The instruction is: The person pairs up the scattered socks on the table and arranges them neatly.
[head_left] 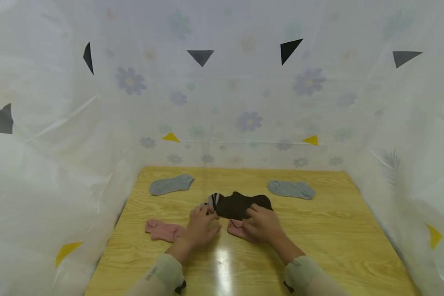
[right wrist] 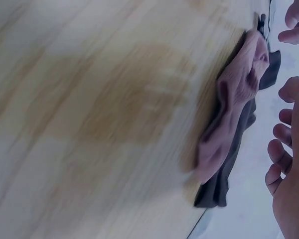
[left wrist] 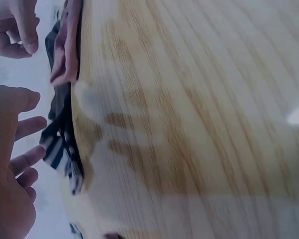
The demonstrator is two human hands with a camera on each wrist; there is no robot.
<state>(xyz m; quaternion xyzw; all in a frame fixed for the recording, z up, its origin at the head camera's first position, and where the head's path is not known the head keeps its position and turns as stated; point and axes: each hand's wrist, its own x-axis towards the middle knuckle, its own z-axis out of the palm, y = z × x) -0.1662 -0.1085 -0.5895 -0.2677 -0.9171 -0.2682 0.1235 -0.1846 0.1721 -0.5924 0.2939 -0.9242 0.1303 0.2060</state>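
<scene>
Near the middle of the wooden table lies a dark sock (head_left: 237, 205), with a black-and-white striped sock (head_left: 215, 199) at its left end. My left hand (head_left: 200, 228) hovers by the striped sock, fingers loosely bent and thumb apart; in the left wrist view nothing sits between them. A pink sock (head_left: 235, 227) lies just in front of the dark one, partly hidden by my right hand (head_left: 263, 225). The right wrist view shows that hand's fingers relaxed and apart from the pink sock (right wrist: 234, 99). Another pink sock (head_left: 164, 231) lies left of my left hand.
Two grey socks rest toward the back of the table, one at the left (head_left: 172, 184) and one at the right (head_left: 291, 190). White sheeting (head_left: 222, 94) with flowers and taped triangles encloses the table at the back and both sides.
</scene>
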